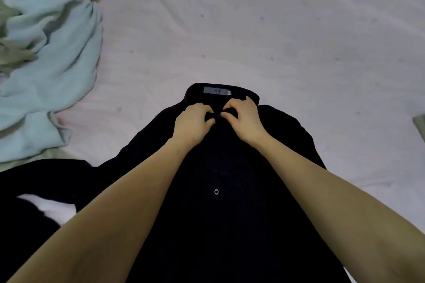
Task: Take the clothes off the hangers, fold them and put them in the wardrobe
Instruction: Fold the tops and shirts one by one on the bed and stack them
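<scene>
black shirt (230,190) lies flat, near centre of pale bedsheet (276,30); left hand (193,122) and right hand (243,117) pinch its placket below the collar. pale blue garment (50,57) crowds far left; far right lies open.

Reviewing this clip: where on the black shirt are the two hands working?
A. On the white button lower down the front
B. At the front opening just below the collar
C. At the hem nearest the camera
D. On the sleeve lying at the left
B: the left hand and right hand pinch the black shirt together just below its collar, well above the white button.
</scene>
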Available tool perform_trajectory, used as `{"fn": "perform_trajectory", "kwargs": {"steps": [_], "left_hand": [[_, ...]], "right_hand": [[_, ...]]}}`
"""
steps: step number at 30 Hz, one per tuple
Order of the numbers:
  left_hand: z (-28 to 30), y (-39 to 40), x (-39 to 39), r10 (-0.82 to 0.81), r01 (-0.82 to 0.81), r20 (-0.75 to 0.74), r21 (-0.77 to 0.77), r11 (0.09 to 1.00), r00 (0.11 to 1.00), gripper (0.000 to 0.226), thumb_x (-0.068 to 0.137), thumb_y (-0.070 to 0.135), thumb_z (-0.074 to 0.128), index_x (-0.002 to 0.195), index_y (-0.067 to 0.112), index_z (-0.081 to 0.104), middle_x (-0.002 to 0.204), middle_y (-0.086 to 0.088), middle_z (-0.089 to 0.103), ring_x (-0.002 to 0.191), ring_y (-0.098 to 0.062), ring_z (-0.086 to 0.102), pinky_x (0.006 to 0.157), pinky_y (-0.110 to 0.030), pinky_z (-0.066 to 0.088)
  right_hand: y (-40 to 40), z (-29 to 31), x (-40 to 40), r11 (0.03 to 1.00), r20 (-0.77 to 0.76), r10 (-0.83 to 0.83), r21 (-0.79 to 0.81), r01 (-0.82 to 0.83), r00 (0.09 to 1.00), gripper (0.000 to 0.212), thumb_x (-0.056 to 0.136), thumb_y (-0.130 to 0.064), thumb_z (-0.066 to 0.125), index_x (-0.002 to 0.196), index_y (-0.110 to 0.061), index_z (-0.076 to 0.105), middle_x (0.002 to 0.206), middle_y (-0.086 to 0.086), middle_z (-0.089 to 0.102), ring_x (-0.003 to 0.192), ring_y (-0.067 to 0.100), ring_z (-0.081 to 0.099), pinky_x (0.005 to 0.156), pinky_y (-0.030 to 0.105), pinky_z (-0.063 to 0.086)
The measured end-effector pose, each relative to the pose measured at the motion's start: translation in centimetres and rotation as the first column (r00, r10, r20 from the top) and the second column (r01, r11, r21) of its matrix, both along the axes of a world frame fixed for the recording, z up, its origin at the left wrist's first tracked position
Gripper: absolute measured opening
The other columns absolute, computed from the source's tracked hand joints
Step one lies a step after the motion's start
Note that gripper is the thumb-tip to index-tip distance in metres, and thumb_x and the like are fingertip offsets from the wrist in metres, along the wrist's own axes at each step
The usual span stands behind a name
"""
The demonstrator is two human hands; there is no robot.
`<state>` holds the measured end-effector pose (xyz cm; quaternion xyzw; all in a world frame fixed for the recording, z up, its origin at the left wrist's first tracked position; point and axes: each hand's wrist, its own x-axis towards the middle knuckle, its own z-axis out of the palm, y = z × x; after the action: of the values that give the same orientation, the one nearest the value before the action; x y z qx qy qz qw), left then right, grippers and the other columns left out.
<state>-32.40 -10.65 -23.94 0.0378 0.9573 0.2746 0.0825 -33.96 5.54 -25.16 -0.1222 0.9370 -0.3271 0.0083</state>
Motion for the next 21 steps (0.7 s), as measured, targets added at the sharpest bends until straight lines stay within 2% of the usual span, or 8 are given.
{"fn": "perform_trajectory", "kwargs": {"steps": [2, 6, 10, 13, 15, 17, 19, 21], "left_hand": [[-0.8, -0.1, 0.1, 0.028, -0.028, -0.013, 0.050, 0.998, 1.000, 0.025, 0.091, 0.026, 0.062, 0.114, 0.016, 0.064, 0.109, -0.001, 0.061, 0.099, -0.020, 0.058, 0.086, -0.039, 0.049], [-1.3, 0.0, 0.5, -0.010, 0.010, 0.044, 0.010, 1.000, 0.999, 0.029, 0.093, 0.026, 0.057, 0.121, 0.020, 0.058, 0.118, 0.000, 0.054, 0.102, -0.019, 0.057, 0.080, -0.034, 0.047], [0.0, 0.4, 1.2, 0.014, -0.013, -0.032, 0.024, 1.000, 0.999, 0.037, 0.094, 0.038, 0.052, 0.127, 0.021, 0.053, 0.130, 0.005, 0.047, 0.099, -0.016, 0.058, 0.074, -0.032, 0.047], [0.5, 0.5, 2.5, -0.035, 0.033, -0.219, -0.012, 0.999, 0.975, 0.039, 0.093, 0.034, 0.058, 0.128, 0.018, 0.053, 0.132, 0.005, 0.045, 0.097, -0.014, 0.057, 0.064, -0.029, 0.046], [0.7, 1.4, 3.0, -0.086, 0.089, -0.242, -0.001, 0.996, 0.966, 0.035, 0.094, 0.032, 0.058, 0.126, 0.017, 0.056, 0.126, 0.004, 0.049, 0.105, -0.014, 0.053, 0.069, -0.030, 0.049], [0.8, 2.9, 2.6, -0.129, 0.126, -0.201, -0.031, 0.992, 0.971, 0.037, 0.096, 0.035, 0.055, 0.127, 0.016, 0.057, 0.125, 0.001, 0.053, 0.109, -0.017, 0.050, 0.084, -0.032, 0.048], [1.1, 4.7, 1.6, -0.095, 0.089, -0.156, -0.043, 0.995, 0.983, 0.041, 0.098, 0.039, 0.050, 0.130, 0.014, 0.055, 0.127, -0.003, 0.056, 0.114, -0.022, 0.050, 0.094, -0.034, 0.042], [1.8, 6.7, 0.1, -0.022, 0.018, -0.102, -0.037, 0.999, 0.995, 0.044, 0.099, 0.043, 0.046, 0.130, 0.013, 0.055, 0.126, -0.005, 0.058, 0.113, -0.024, 0.052, 0.094, -0.036, 0.041]], "right_hand": [[-0.2, -0.7, -0.2, 0.998, -0.067, -0.013, 0.062, 0.017, 0.998, 0.011, 0.092, -0.025, 0.061, 0.094, -0.015, 0.066, 0.094, 0.001, 0.065, 0.100, 0.021, 0.056, 0.115, 0.034, 0.013], [-0.4, -1.3, 0.1, 0.939, -0.042, 0.118, 0.330, -0.098, 0.992, 0.019, 0.094, -0.030, 0.057, 0.107, -0.017, 0.062, 0.106, 0.002, 0.062, 0.112, 0.022, 0.051, 0.118, 0.035, 0.008], [0.4, 0.7, 1.2, 0.981, -0.111, 0.132, 0.160, -0.113, 0.985, 0.033, 0.092, -0.021, 0.060, 0.124, -0.012, 0.057, 0.121, 0.006, 0.058, 0.118, 0.022, 0.049, 0.116, 0.038, 0.023], [3.2, 2.4, 2.9, 0.991, -0.189, -0.121, 0.037, 0.131, 0.975, 0.031, 0.094, -0.012, 0.055, 0.125, -0.008, 0.057, 0.122, 0.009, 0.057, 0.114, 0.024, 0.049, 0.103, 0.029, 0.032], [6.3, 2.7, 4.1, 0.943, -0.122, -0.309, 0.091, 0.321, 0.943, 0.031, 0.096, -0.015, 0.052, 0.126, -0.006, 0.055, 0.125, 0.011, 0.057, 0.115, 0.027, 0.049, 0.102, 0.029, 0.031], [9.7, 2.3, 5.3, 0.878, 0.040, -0.440, 0.231, 0.420, 0.897, 0.035, 0.099, -0.024, 0.050, 0.127, -0.005, 0.052, 0.125, 0.013, 0.055, 0.114, 0.030, 0.049, 0.099, 0.036, 0.036], [12.1, 1.9, 5.8, 0.859, 0.225, -0.494, 0.273, 0.433, 0.840, 0.037, 0.099, -0.034, 0.049, 0.122, -0.006, 0.052, 0.119, 0.012, 0.056, 0.110, 0.030, 0.052, 0.089, 0.036, 0.041], [13.2, 2.0, 5.1, 0.885, 0.315, -0.462, 0.219, 0.410, 0.829, 0.036, 0.097, -0.040, 0.050, 0.113, -0.009, 0.056, 0.108, 0.004, 0.058, 0.100, 0.023, 0.054, 0.079, 0.030, 0.041]]}}
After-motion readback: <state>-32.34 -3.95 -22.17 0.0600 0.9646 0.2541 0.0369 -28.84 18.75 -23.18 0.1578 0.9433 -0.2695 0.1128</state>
